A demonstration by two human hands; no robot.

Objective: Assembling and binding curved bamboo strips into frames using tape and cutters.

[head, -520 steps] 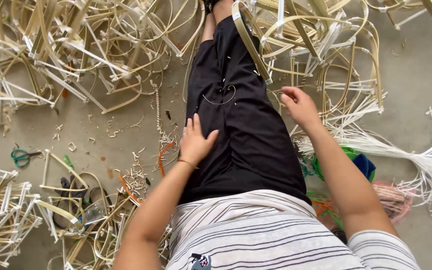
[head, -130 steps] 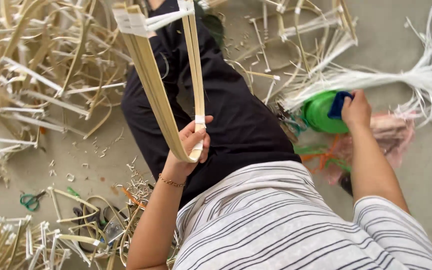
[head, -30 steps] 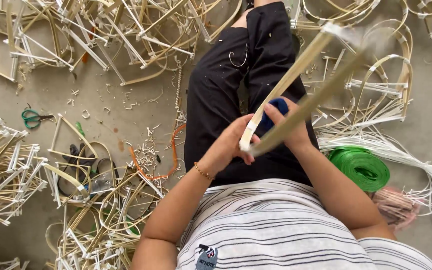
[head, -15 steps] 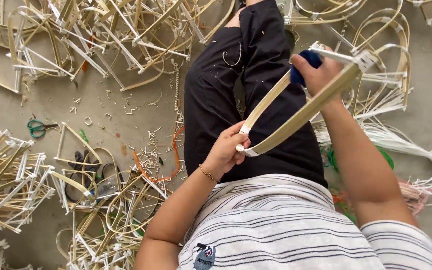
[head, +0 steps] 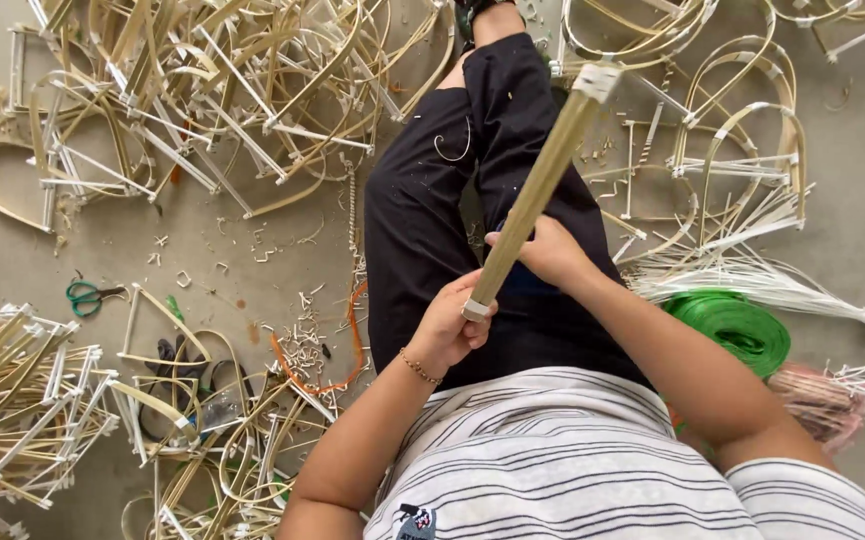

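I sit on the floor with my legs in black trousers (head: 422, 210) stretched out ahead. A bundle of pale bamboo strips (head: 542, 175), bound with white tape at both ends, slants up from my lap. My left hand (head: 449, 325) grips its lower taped end. My right hand (head: 542, 250) is closed around the strips a little higher up, pressing them together. Something dark blue shows just under my right hand, mostly hidden.
Bent bamboo frames (head: 202, 100) lie heaped at the far left and far right (head: 732, 150). More frames are stacked at the near left (head: 22, 400). Green-handled scissors (head: 87, 295) lie on the floor. A green roll (head: 737, 325) and white strips (head: 852, 310) sit to my right.
My right hand has come back from the spread-open far end and now clamps the strips together near my left hand. The open loop has closed into one straight bundle.
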